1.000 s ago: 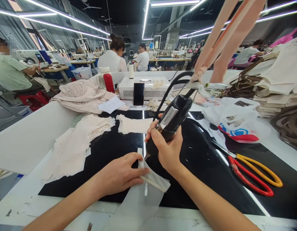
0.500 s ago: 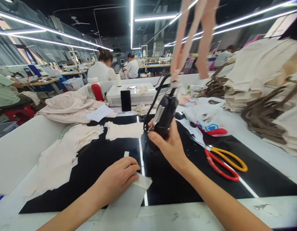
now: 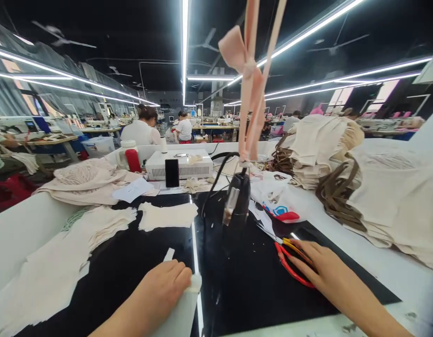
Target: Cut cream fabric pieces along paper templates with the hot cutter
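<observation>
Two bare hands worked at the near part of a black mat [image 3: 258,295]. The left hand [image 3: 163,285] was curled over a pale strip [image 3: 194,283], which stuck out beyond the knuckles and beside the fingers; its fingertips were hidden, so whether it gripped or only pressed I could not tell. The right hand [image 3: 321,269] lay with fingers stretched over the handles of the scissors [image 3: 280,240], touching them; whether it had closed on them I could not tell. The scissors lay on the mat, blades pointing away. Further off, a black corded tool [image 3: 239,201] hung upright from pink ribbons [image 3: 249,117], right of a flat cloth piece [image 3: 167,216]. Behind stood a dark phone [image 3: 172,173] against a white box [image 3: 160,164]; beyond that, a person in white [image 3: 137,132] sat facing away.
</observation>
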A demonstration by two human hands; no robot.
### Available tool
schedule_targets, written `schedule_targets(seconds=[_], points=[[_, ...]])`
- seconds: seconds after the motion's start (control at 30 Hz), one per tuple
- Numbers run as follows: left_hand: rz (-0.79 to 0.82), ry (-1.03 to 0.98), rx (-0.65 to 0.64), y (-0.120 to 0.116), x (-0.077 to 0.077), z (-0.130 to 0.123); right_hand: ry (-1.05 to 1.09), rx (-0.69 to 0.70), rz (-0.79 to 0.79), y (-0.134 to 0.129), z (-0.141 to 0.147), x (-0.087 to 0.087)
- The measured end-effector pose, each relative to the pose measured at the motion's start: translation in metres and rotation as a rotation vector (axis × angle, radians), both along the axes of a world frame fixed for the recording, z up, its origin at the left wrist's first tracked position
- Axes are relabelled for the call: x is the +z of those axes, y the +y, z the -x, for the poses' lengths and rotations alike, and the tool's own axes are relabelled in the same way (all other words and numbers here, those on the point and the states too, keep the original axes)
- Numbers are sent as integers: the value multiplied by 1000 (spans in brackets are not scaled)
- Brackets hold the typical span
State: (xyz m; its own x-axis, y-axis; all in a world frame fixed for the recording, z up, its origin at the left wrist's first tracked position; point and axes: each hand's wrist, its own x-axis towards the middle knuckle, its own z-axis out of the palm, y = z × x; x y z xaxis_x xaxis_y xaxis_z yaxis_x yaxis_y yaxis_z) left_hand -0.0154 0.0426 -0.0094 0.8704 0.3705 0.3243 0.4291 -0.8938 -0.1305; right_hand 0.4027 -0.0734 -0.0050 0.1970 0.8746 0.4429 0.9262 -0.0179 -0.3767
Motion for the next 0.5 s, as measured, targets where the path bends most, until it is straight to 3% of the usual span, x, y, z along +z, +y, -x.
schedule_targets(seconds=[0.1,0.23,0.37,0.5], points=[[108,72,174,-2,12,-6,-118,60,49,-1,-21,-21],[514,4,410,-4,37,-7,-123,72,29,5,-27,-23],[866,-187,466,-4,53,-3,90,38,42,4,-32,-23],[1214,-421,442,-4,54,0,278,33,9,-9,-51,-44]])
